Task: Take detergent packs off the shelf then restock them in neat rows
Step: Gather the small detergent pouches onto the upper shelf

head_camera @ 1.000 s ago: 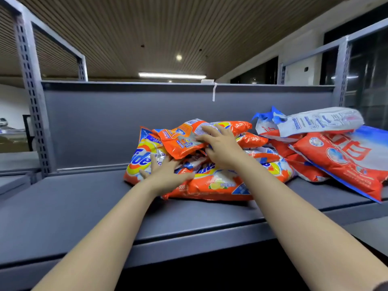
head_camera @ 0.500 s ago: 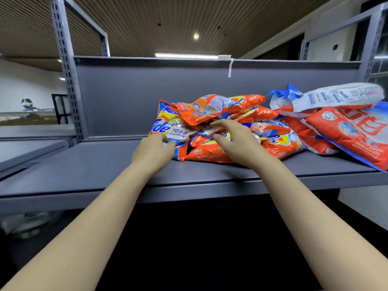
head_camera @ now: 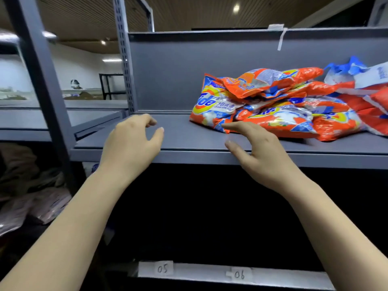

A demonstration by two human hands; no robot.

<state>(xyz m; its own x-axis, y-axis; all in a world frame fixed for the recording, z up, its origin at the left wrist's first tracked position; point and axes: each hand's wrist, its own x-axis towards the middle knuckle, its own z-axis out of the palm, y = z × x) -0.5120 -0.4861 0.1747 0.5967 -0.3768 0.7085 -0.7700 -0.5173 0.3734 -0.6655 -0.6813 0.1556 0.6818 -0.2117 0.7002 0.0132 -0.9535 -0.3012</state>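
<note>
A loose heap of orange detergent packs (head_camera: 270, 106) lies on the grey shelf (head_camera: 189, 152), right of its middle. My left hand (head_camera: 132, 143) hovers over the bare left part of the shelf's front edge, fingers loosely curled, holding nothing. My right hand (head_camera: 258, 152) is at the front edge just before the heap, fingers stretched toward the nearest pack's corner and holding nothing; whether the fingertips touch it is unclear.
Larger red, white and blue bags (head_camera: 369, 89) are piled at the far right of the shelf. A perforated upright post (head_camera: 123, 55) stands at the shelf's back left. A lower shelf edge carries labels 05 (head_camera: 162, 269) and 06 (head_camera: 239, 275). More packs lie low at the left (head_camera: 42, 206).
Both hands have drawn back off the heap of packs to the shelf's front edge with nothing in them. The view has swung left and down, so the heap now sits further right.
</note>
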